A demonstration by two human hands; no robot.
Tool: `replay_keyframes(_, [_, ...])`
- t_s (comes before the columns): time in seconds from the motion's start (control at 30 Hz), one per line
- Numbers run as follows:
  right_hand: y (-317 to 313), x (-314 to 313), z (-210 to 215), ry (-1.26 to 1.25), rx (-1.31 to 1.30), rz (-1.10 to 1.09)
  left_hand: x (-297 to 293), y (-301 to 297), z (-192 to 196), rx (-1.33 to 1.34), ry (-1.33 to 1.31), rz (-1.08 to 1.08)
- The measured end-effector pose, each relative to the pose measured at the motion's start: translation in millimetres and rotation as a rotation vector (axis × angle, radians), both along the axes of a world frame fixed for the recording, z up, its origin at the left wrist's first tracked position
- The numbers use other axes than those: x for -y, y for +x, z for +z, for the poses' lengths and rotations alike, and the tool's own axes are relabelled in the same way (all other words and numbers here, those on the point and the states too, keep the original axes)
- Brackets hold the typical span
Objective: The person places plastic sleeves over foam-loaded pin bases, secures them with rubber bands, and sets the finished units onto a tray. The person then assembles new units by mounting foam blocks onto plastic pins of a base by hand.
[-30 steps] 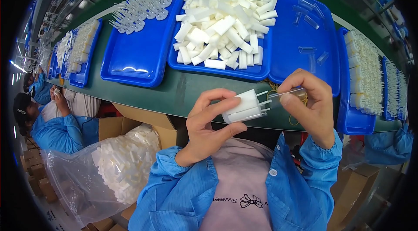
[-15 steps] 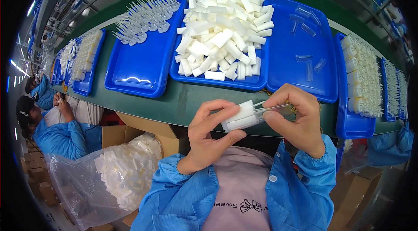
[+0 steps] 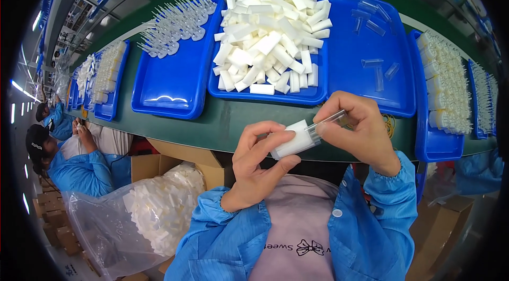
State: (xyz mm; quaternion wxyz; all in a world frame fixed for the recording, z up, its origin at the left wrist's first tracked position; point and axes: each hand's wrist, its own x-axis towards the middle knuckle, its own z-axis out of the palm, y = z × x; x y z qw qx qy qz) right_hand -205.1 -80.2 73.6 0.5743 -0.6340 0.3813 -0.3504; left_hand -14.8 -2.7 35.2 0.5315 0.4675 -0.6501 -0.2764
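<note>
In front of my chest, my left hand [image 3: 257,161] is closed around a white foam block [image 3: 293,143], thumb below and fingers above. My right hand [image 3: 359,131] pinches a clear plastic tube [image 3: 338,117], tilted up to the right, between thumb and fingers. The tube's lower left end meets the right end of the block; my fingertips partly hide how far one sits in the other. Just beyond my hands, a blue tray [image 3: 319,93] carries a high heap of similar white blocks [image 3: 265,42].
At right, a blue tray [image 3: 395,98] holds several clear tubes [image 3: 375,27]. At left, another tray [image 3: 167,90] bears clear stemmed pieces [image 3: 175,26]. Farther right stand packed parts [image 3: 442,87]. A bag of white pieces [image 3: 164,209] lies below left, near a seated co-worker [image 3: 87,159].
My right hand has shifted slightly left and up with the tube, whose outer end now tilts higher. My left hand stays closed on the block. The whole view has shifted slightly.
</note>
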Motion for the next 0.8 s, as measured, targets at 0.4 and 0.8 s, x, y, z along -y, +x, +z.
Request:
replay_keyframes(0.4, [-5.1, -0.4, 0.9, 0.182, -0.032, 0.091, -2.2, -4.4, -13.6, -0.070, -0.006, 0.018])
replay_keyframes(0.8, [-1.2, -8.1, -6.7, -0.006, 0.036, 0.059, 3.4, -5.6, -19.6, -0.232, 0.094, 0.000])
